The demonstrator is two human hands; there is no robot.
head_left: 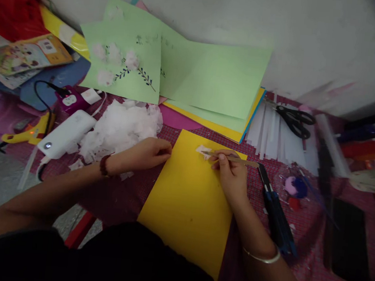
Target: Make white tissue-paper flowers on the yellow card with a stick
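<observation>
A yellow sheet of paper (189,203) lies on the table in front of me. My right hand (233,176) pinches slim metal tweezers (247,163) above its upper right part. The pointed tip touches a small crumpled piece of white tissue (204,150) on the sheet. At the sheet's left edge rests my left hand (149,152), its fingers curled into a loose fist with nothing visible in them. Just left of that hand is a heap of torn white tissue (122,122). A blue utility knife (276,217) lies beside my right forearm.
Green card (214,78) with tissue flowers leans against the wall. At left are a yellow glue gun (29,135), a white power bank (67,134) and a purple socket block (67,99). Black scissors (296,120) lie on white strips; a dark phone-like slab (349,242) is at right.
</observation>
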